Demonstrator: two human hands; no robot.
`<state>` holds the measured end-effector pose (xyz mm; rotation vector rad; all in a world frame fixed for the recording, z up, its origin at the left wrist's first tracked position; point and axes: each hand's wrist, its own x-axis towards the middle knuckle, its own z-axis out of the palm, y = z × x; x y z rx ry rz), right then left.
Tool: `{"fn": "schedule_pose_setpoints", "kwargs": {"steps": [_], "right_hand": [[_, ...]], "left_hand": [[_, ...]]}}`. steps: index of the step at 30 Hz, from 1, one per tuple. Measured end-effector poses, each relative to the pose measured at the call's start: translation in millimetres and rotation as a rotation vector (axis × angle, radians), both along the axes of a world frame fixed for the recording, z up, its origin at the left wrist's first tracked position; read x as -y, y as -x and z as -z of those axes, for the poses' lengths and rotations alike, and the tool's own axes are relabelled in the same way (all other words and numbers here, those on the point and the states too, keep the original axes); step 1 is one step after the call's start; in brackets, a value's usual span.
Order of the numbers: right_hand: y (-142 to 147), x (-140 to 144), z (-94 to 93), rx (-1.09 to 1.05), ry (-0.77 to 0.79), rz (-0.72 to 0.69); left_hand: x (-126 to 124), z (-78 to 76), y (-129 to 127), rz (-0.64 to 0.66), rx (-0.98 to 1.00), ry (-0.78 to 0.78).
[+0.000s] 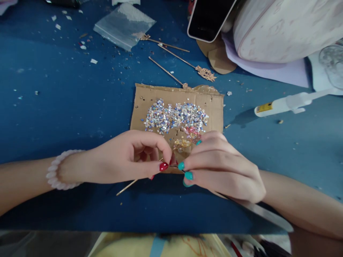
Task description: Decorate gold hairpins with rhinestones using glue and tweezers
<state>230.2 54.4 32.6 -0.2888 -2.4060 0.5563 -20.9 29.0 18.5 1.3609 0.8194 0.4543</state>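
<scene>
My left hand, with red nails and a white bead bracelet, pinches a thin gold hair stick whose shaft pokes out below the palm. My right hand, with teal nails, grips metal tweezers whose long handle runs back toward my right forearm. The fingertips of both hands meet over the near edge of a cardboard piece. A small gold and pink ornament lies just above the fingertips. A heap of shiny iridescent rhinestones covers the cardboard's middle.
Three more gold hair sticks lie beyond the cardboard, next to a clear plastic bag. A white glue tube lies at right. A phone, a pale pouch and a glass sit far right on the blue table.
</scene>
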Motion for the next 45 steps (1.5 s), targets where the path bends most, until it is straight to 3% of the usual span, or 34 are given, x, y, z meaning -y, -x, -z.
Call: {"fn": "schedule_pose_setpoints", "kwargs": {"steps": [21,27,36,45], "right_hand": [[-0.5,1.9,0.7,-0.004,0.01,0.012],[6.3,0.0,12.3,-0.165,-0.071,0.048],[12.7,-1.3,25.5,-0.162,-0.206,0.095],[17.5,0.5,26.7,-0.121,-0.375,0.233]], "left_hand": [[0.9,1.0,2.0,0.016,-0.026,0.0],[0.2,0.6,0.2,-0.044,0.016,0.003],[6.5,4.3,-6.1,-0.255,0.116,-0.099],[10.0,6.7,-9.4,-0.263,0.089,-0.159]]}}
